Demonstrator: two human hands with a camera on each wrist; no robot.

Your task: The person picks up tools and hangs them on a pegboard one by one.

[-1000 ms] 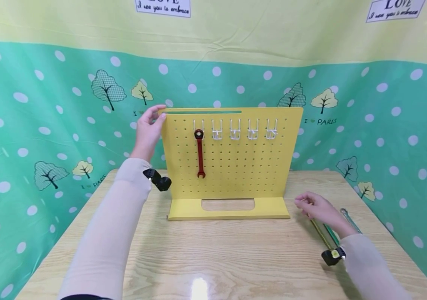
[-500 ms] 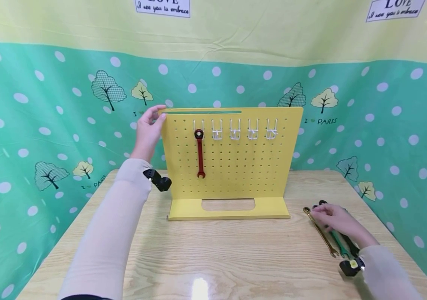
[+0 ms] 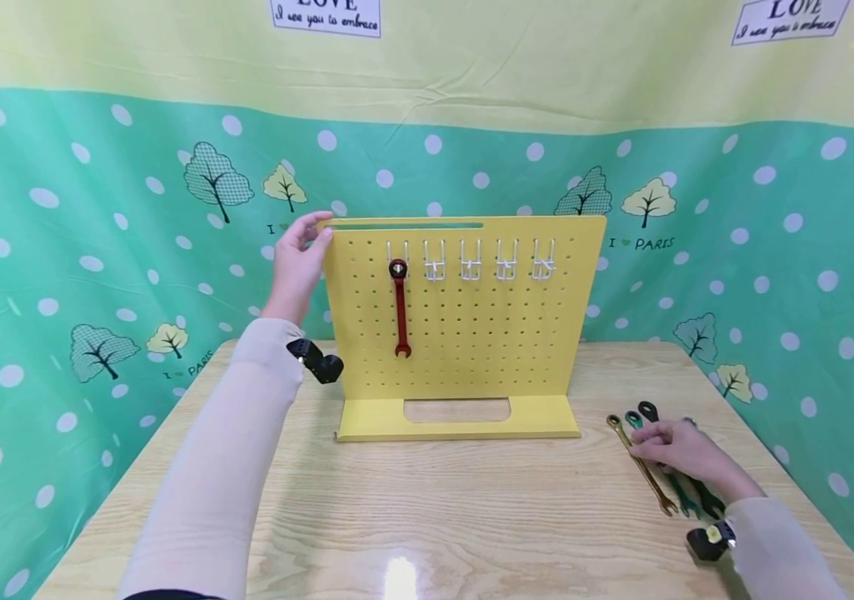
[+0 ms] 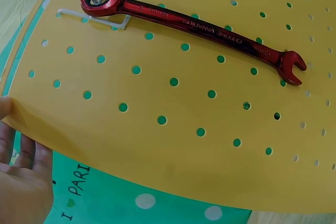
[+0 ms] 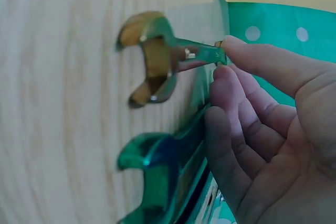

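Observation:
My left hand (image 3: 297,271) grips the upper left corner of the yellow pegboard (image 3: 486,342), thumb in front and fingers behind. A red combination wrench (image 3: 401,312) hangs by its ring end from the leftmost white hook; the left wrist view shows this wrench (image 4: 205,27) close up. On the table at right, my right hand (image 3: 685,454) pinches the shaft of a gold combination wrench (image 3: 650,479) between thumb and fingertips. The open end of that wrench (image 5: 152,59) points toward the right wrist camera. Beside it lie a green wrench (image 3: 633,419) and a black wrench (image 3: 648,410), both partly covered by the hand.
Several white wire hooks (image 3: 470,268) line the upper board. Part of a silver wrench end (image 3: 689,422) shows behind the right hand. The board's foot (image 3: 374,425) stands on the wooden table (image 3: 471,508), before a patterned green and yellow curtain (image 3: 427,150).
My right hand has moved right and toward me, from the gold wrench's ring end to its shaft. The ring ends have come into sight. My left hand keeps its place.

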